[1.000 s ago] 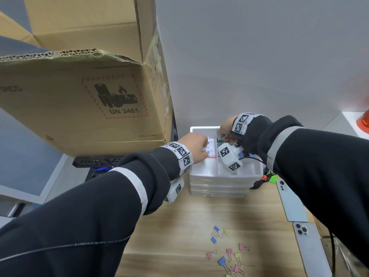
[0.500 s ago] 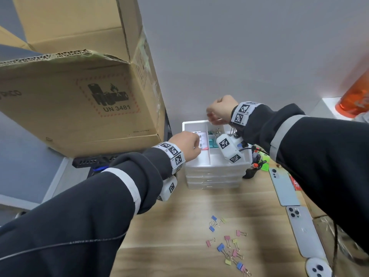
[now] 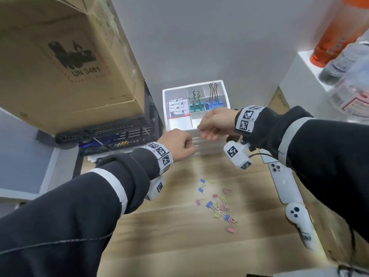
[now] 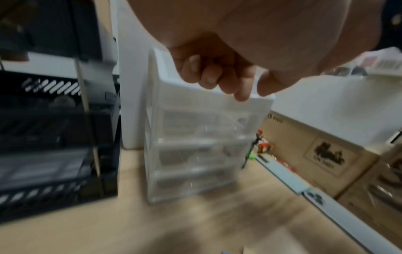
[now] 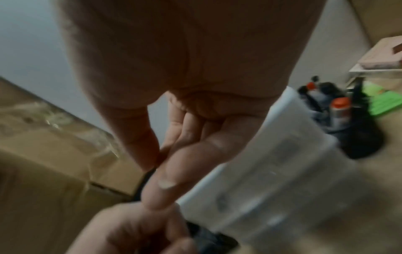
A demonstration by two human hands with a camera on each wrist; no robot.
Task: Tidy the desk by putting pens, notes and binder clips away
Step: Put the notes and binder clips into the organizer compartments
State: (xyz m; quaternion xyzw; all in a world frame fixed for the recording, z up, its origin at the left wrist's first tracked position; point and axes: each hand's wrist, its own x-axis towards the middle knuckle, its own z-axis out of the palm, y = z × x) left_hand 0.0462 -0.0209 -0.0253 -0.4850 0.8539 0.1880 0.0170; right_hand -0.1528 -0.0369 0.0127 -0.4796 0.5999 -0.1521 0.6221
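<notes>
A white drawer organiser [image 3: 165, 104] stands at the back of the wooden desk. Its top tray holds a pad of notes [image 3: 178, 107], a teal binder clip [image 3: 196, 106] and a blue binder clip [image 3: 214, 104]. Several small coloured binder clips [image 3: 217, 204] lie scattered on the desk nearer me. My left hand [image 3: 179, 145] hovers in front of the organiser [image 4: 195, 154], its fingers [image 4: 217, 75] curled into a fist and holding nothing. Just right of it and slightly higher, my right hand [image 3: 209, 128] has relaxed fingers [image 5: 174, 163] and is empty, close to the organiser's front rim [image 5: 272, 180].
A large cardboard box [image 3: 60, 66] looms on the left above a black mesh tray [image 3: 111, 134]. Two phones [image 3: 283, 180] and a white controller [image 3: 299, 222] lie along the desk's right side. An orange bottle [image 3: 335, 37] stands on a shelf at the far right. Marker pens [image 5: 339, 110] sit beside the organiser.
Both hands have pulled back out of the organiser's top tray toward me, leaving the notes and large clips uncovered. The right hand lifted, then came down in front.
</notes>
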